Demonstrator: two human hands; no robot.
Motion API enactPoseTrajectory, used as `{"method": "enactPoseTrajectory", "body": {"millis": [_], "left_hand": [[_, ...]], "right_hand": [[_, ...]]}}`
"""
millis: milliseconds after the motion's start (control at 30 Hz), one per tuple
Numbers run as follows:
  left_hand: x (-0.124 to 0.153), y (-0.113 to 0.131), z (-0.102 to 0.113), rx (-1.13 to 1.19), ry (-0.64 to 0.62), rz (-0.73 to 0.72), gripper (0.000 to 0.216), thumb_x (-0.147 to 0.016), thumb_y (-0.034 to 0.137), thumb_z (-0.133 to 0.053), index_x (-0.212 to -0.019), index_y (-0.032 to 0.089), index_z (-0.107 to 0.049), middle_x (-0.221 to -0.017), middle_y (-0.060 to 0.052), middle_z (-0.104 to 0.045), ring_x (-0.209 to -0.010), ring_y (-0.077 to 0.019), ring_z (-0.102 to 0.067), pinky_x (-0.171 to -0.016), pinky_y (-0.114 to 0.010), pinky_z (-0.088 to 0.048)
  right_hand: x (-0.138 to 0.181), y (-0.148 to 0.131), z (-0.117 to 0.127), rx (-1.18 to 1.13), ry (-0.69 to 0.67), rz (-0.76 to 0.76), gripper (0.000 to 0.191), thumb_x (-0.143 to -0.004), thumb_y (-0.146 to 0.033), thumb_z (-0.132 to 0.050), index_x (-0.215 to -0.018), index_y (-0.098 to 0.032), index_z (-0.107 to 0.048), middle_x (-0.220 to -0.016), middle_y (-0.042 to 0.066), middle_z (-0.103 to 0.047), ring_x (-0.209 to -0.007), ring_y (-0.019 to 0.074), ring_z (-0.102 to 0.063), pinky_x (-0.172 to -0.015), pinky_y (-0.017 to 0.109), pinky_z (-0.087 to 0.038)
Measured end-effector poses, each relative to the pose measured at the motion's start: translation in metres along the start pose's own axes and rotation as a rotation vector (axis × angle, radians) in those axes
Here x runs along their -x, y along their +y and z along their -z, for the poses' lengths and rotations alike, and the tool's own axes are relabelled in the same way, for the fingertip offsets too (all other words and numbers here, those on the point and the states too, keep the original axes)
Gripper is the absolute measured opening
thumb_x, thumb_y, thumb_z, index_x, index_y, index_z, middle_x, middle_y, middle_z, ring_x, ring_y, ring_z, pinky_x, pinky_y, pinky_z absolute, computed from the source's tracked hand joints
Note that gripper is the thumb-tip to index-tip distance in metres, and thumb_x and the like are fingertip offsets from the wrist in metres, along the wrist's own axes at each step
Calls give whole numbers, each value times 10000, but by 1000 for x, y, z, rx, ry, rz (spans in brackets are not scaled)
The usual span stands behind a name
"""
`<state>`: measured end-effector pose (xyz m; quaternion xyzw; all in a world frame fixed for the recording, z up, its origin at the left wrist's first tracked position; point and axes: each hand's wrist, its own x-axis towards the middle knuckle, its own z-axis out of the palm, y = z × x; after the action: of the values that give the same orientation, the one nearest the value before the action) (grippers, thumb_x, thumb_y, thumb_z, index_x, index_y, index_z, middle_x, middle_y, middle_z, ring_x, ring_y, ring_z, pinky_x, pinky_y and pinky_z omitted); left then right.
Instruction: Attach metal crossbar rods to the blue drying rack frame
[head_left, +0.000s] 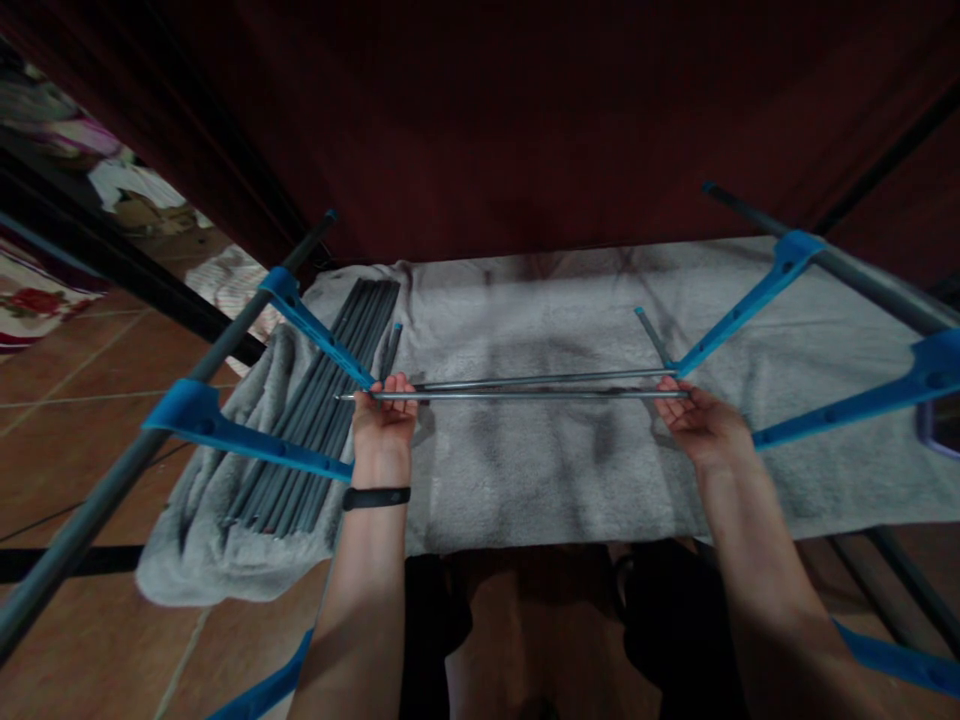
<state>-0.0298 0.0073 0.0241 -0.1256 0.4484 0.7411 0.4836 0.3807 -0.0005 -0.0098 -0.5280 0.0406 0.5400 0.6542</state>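
- Near rod [525, 395]: thin, metal, roughly level, in front of the person and above the blanket, spanning both hands; its left tip pokes out past the left hand.
- Left hand [384, 400]: palm up, fingers curled, holding the near rod short of its left tip; black wristband [376, 498] on that wrist.
- Right hand [697, 415]: fingers and thumb closed on the near rod's right end, gripping narrow.
- Far rod [540, 380]: just beyond, nearly parallel, right end by the tip of the far right blue arm [739, 300]; left end hidden behind the left fingers (can't tell if seated).
- Doing it well, my judgement: keep both ends level, grip lightly near the ends, line up one end before pushing the other, and keep fingertips out of the joint. Steady the blue arms so nothing twists.
- Other blue arms: far left [319, 335], near left [247, 440], near right [847, 405], clipped round grey side poles, left pole [240, 330] and right pole [862, 275].
- Two short blue-capped tubes, left [394, 345] and right [652, 335], near the far arms' inner tips.
- Tube bundle [315, 420]: grey, side by side on the grey blanket [525, 480], left of the left hand.
- Beyond: dark red cloth [525, 130]; tiled floor [112, 400] at left.
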Motion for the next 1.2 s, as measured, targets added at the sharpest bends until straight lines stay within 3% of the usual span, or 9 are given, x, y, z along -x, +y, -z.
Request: {"method": "enactPoseTrajectory", "body": {"millis": [267,533,700,967,1200], "left_hand": [[5,-7,-3,-38,-16,20,426,-1084,433,-387,-747,198,-502,-757,-1,-662,-683,-130,-708,-688,-263,-586],[7,-17,-4,-63,-33,85,478,-1102,433,-311,-747,192,-524,-686,5,-644,-637,-132,-703,-673,-266,-582],[5,-30,-5,-129,-50,152,434,-1104,320,-322,-783,181,-581,-704,-16,-681,-639,-148,-713,-688,-300,-600],[18,-53,-6,-197,-95,216,256,-1016,94,-484,-798,164,-598,-730,-19,-707,-666,-120,-722,-718,-243,-589],[28,-82,-1,-290,-196,283,244,-994,53,-517,-801,150,-631,-726,-28,-705,-693,-134,-727,-742,-261,-588]], "right_hand": [[0,9,-3,13,-50,38,278,-1033,-119,-439,-830,-190,-614,-765,-4,-723,-635,106,-703,-611,212,-629],[3,12,-4,46,-90,25,290,-1026,-108,-430,-824,-203,-616,-733,-9,-715,-646,103,-704,-629,209,-633],[9,16,-8,79,-83,-23,306,-1012,-58,-427,-818,-199,-617,-752,0,-724,-676,110,-715,-651,237,-650],[19,30,-17,94,-105,-15,301,-1024,-68,-464,-798,-174,-633,-750,12,-714,-684,104,-705,-687,238,-654],[16,40,-16,83,-144,-17,280,-1006,-77,-489,-803,-188,-645,-743,10,-718,-706,113,-712,-710,242,-655]]}}
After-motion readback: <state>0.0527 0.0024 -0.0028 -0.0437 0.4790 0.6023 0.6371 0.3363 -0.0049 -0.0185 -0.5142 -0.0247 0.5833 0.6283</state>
